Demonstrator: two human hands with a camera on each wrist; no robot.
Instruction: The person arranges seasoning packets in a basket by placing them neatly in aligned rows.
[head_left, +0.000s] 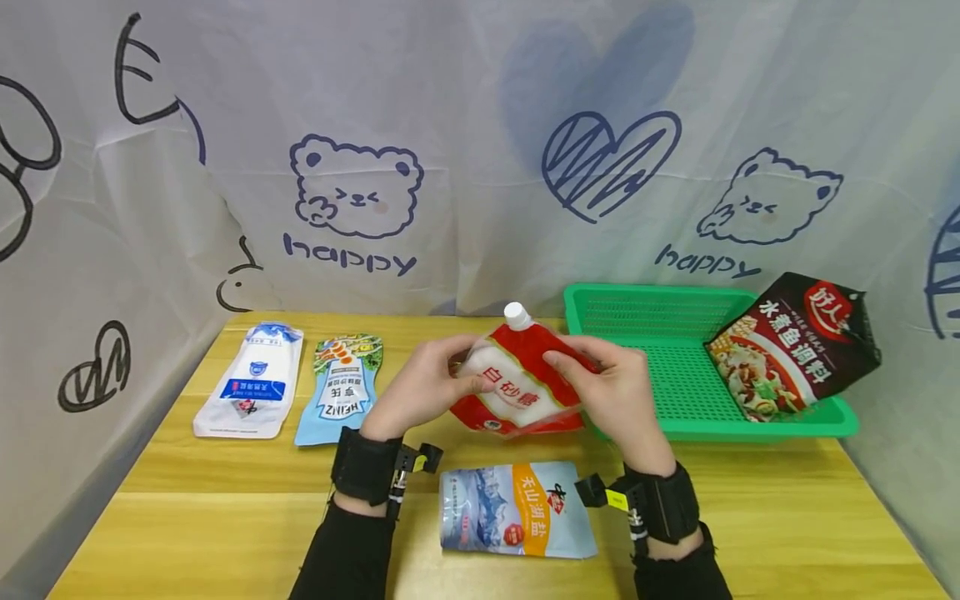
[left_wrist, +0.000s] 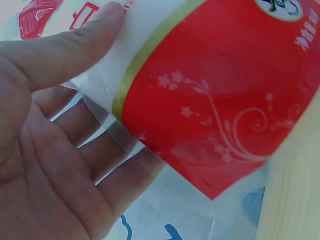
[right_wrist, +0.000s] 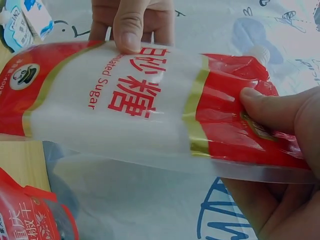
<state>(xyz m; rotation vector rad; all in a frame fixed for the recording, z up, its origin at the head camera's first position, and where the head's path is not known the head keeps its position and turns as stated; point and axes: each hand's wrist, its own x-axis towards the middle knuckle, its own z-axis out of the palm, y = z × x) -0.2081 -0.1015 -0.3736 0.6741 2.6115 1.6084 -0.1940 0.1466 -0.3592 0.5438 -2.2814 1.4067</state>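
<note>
A red and white pouch of granulated sugar (head_left: 517, 379) with a white screw cap (head_left: 517, 315) is held above the table between both hands, tilted. My left hand (head_left: 429, 385) grips its left side, thumb on the printed front and fingers behind, as the left wrist view also shows. At the upper right part my right hand (head_left: 611, 387) holds it; in the right wrist view the thumb (right_wrist: 270, 107) presses the red film near the cap end. Below the hands, a blue and orange salt pouch (head_left: 517, 510) lies on the table.
A green basket (head_left: 675, 429) stands at the right with a dark seasoning packet (head_left: 795, 346) leaning in it. To the left lie a white and blue salt packet (head_left: 251, 383) and a light blue Heinz pouch (head_left: 341, 390). A printed cloth (head_left: 480, 167) hangs behind the wooden table (head_left: 225, 517).
</note>
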